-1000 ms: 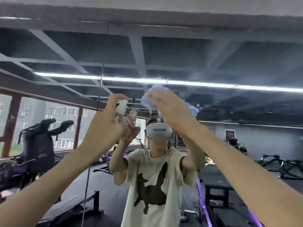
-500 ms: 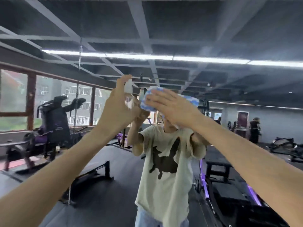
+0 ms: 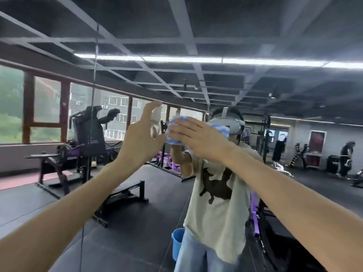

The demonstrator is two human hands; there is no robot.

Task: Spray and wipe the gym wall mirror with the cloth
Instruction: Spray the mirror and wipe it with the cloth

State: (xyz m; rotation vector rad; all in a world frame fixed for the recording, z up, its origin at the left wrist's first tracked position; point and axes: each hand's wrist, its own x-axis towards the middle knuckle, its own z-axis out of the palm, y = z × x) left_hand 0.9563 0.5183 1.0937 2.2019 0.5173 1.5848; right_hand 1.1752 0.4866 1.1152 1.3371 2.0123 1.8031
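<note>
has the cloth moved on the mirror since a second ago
Yes: the cloth under the right hand has come down; it was just beneath the reflected ceiling light strip and now sits well below it.

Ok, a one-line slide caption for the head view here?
The left hand holds a spray bottle up while the right hand presses a blue cloth against the mirror.

Spray bottle (image 3: 156,120) is held up in left hand (image 3: 140,142), just left of right hand (image 3: 198,138). Cloth (image 3: 221,129) is pressed between right hand and mirror (image 3: 137,193). Bucket (image 3: 177,244) is reflected low in mirror, below cloth, left of reflected legs (image 3: 198,256).
</note>
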